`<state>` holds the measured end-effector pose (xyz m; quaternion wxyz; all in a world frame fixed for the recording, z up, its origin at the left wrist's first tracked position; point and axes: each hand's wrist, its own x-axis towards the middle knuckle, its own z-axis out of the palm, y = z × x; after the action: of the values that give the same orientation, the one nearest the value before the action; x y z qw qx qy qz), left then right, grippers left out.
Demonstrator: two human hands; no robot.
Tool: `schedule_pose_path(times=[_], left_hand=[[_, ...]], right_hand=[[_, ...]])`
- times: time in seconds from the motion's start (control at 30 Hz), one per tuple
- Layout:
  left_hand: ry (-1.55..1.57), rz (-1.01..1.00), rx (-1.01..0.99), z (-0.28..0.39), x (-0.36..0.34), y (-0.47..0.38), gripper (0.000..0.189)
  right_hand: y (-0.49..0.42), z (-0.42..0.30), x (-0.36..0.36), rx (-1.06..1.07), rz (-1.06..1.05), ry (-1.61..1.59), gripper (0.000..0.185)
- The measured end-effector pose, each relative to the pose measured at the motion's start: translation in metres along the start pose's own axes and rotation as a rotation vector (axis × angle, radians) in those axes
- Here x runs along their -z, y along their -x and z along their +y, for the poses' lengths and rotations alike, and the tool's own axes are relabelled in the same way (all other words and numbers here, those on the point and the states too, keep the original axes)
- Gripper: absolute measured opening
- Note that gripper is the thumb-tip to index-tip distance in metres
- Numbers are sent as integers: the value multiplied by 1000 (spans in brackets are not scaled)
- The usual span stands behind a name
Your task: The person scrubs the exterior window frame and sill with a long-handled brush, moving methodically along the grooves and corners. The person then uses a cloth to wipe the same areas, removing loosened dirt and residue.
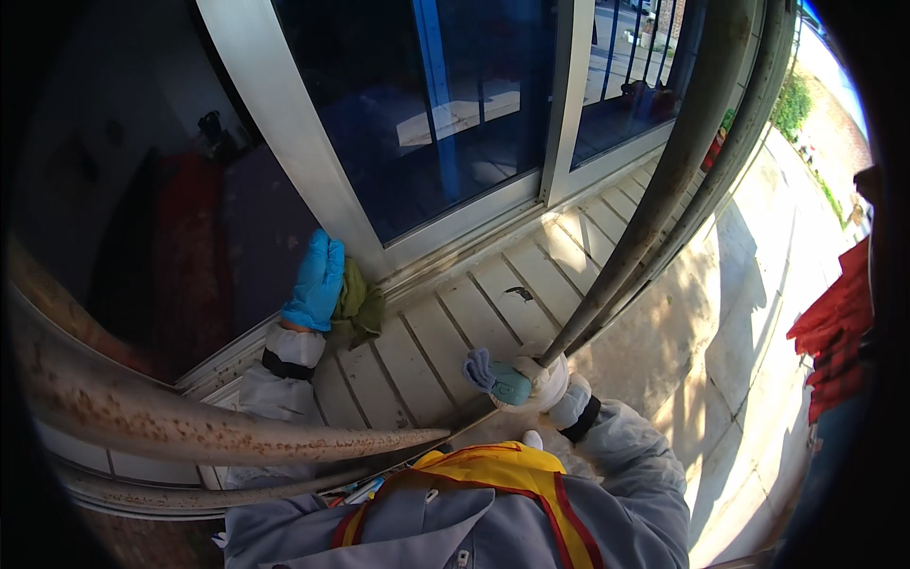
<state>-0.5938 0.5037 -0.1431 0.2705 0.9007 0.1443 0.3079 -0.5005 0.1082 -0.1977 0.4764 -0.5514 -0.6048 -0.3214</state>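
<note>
My left hand, in a blue glove, reaches past the bars with its fingers together and holds a green cloth against the lower corner of a sliding window's metal frame. The cloth bunches out to the right of the hand, over the end of the sill. My right hand, in a whitish glove, is beside the bars. It holds a teal handheld tool with a blue-grey fabric-like end; its exact kind is unclear. Dark window glass stands ahead, with reflections on it.
Rusty metal bars cross in front of me, and more bars rise at the right. A tiled sill runs below the window. To the left is a dark opening into a room. Sunlit paving and red fabric show at right.
</note>
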Motion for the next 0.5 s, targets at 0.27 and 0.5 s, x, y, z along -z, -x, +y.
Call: schedule_pose_path(times=[0.27, 0.5], left_hand=[[17, 85, -104, 10, -7, -4, 48], [-29, 41, -197, 21, -1, -14, 42]], right_hand=[[2, -4, -3, -108, -24, -73, 49], [-1, 1, -5, 38, 43, -21, 45]])
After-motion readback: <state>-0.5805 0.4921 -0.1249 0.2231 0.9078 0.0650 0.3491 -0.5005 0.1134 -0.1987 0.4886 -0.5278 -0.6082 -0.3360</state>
